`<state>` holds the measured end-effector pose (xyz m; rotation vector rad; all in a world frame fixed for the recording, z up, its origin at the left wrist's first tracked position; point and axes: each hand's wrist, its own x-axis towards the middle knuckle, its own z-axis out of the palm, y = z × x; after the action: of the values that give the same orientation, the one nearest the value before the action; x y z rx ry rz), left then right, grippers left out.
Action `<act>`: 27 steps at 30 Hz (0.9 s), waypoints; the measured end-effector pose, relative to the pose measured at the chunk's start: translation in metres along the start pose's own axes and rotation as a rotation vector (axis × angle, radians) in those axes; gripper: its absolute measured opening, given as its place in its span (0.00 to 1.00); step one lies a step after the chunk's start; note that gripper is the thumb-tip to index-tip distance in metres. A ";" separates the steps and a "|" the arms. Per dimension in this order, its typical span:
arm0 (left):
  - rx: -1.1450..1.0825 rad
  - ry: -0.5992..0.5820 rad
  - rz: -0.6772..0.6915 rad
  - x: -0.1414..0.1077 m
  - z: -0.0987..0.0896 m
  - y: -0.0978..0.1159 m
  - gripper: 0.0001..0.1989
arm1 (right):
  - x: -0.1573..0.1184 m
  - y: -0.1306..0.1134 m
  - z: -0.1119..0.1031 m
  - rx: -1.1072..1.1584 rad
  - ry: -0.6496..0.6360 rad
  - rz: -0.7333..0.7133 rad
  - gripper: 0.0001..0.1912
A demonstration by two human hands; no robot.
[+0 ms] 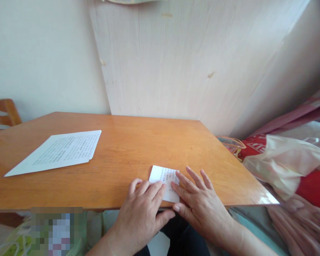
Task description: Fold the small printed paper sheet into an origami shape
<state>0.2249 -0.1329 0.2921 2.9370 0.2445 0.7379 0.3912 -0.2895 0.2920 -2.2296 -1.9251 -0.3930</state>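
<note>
A small folded sheet of paper [160,173] with printed characters lies at the near edge of the wooden table [149,142]. My left hand [142,204] rests over its left and lower part, fingers stretched out and fingertips on the paper. From the right, my right hand [200,202] touches the paper's right edge with its spread fingers. Both thumbs point toward each other below the table edge. Part of the paper is hidden under my left fingers.
A stack of printed sheets [69,147] lies on the left of the table. A wooden chair [9,112] stands at the far left. Plastic bags [285,156] and pink cloth [306,217] are heaped beyond the table's right edge. A pale panel [160,71] rises behind the table.
</note>
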 end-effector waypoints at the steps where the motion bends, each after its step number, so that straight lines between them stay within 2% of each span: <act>1: 0.003 0.001 0.002 0.000 0.000 0.000 0.25 | -0.002 0.002 0.000 -0.007 -0.001 0.005 0.26; 7: -0.004 -0.011 0.011 -0.002 0.002 -0.002 0.28 | -0.009 0.007 -0.003 0.025 0.024 0.089 0.22; 10: -0.002 0.005 0.013 -0.005 0.006 -0.003 0.28 | -0.013 0.009 -0.001 0.095 0.110 0.155 0.18; 14: -0.001 0.045 0.038 -0.009 0.011 -0.005 0.21 | -0.024 0.009 0.006 0.245 0.279 0.211 0.17; 20: -0.078 0.143 0.029 -0.017 0.012 -0.001 0.10 | -0.041 0.003 0.011 0.409 0.462 0.189 0.20; 23: -0.203 0.209 -0.078 -0.015 0.007 0.004 0.08 | -0.042 -0.004 0.007 0.447 0.524 0.210 0.21; 25: -0.380 0.279 -0.231 -0.010 0.001 0.007 0.08 | -0.040 -0.009 0.003 0.462 0.545 0.227 0.20; 27: -0.665 0.342 -0.436 -0.003 -0.005 0.010 0.09 | -0.035 -0.016 -0.003 0.490 0.553 0.211 0.21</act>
<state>0.2215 -0.1430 0.2965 2.0341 0.5257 1.0013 0.3701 -0.3210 0.2831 -1.7439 -1.3130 -0.3982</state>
